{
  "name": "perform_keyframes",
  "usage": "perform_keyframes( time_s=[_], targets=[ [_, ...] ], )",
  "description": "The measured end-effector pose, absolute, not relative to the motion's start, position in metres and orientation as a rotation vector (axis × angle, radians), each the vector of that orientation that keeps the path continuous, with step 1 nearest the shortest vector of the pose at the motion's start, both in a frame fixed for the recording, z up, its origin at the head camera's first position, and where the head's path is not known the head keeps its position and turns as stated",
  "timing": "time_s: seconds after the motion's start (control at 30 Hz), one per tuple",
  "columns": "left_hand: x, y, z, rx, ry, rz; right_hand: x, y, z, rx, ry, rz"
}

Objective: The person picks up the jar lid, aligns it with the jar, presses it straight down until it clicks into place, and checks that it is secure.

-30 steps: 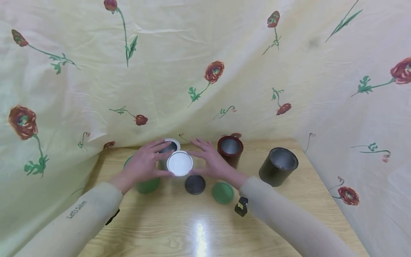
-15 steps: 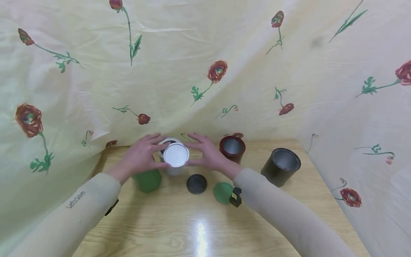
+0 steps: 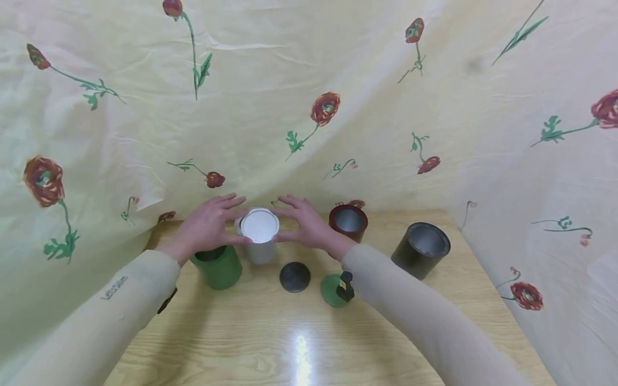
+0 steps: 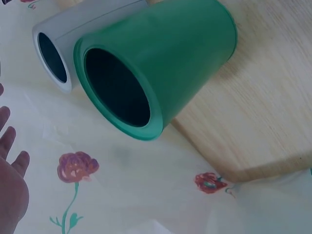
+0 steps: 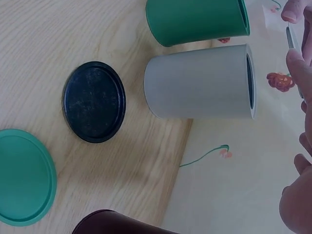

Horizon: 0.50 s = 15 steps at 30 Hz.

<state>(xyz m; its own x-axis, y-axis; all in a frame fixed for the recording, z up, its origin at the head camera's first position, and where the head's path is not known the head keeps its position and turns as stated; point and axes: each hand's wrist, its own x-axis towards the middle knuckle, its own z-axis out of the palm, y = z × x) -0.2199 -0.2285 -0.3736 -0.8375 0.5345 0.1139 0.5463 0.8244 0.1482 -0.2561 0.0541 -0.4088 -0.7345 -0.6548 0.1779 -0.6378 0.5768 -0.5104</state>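
Observation:
A round white lid (image 3: 259,225) is held between both hands, over the mouth of the white canister (image 3: 261,254). My left hand (image 3: 207,221) pinches its left edge, and my right hand (image 3: 309,228) pinches the right edge with thumb and fingertips. In the right wrist view, the lid (image 5: 292,39) appears edge-on, apart from the upright canister (image 5: 197,83). The open green canister (image 3: 222,269) stands close beside the white one, below my left wrist. Only part of the left hand (image 4: 10,190) shows in the left wrist view.
A black lid (image 3: 295,277) and a green lid (image 3: 332,292) lie on the wooden table (image 3: 232,332). Open dark red (image 3: 348,222) and black (image 3: 420,251) canisters stand to the right. Flowered cloth (image 3: 270,134) hangs behind and along the sides.
Both hands have carried the white lid away from me and slightly left, until it covers the white canister's mouth in the head view. The canisters and other lids stay put.

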Motion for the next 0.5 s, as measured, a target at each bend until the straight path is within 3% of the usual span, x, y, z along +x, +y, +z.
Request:
perform_keyframes(
  time_s=[0.5],
  targets=[
    [-0.236, -0.235, -0.371, -0.849, -3.002, -0.254, -0.269, 0.043, -0.407, -1.103, 2.759, -0.853]
  ],
)
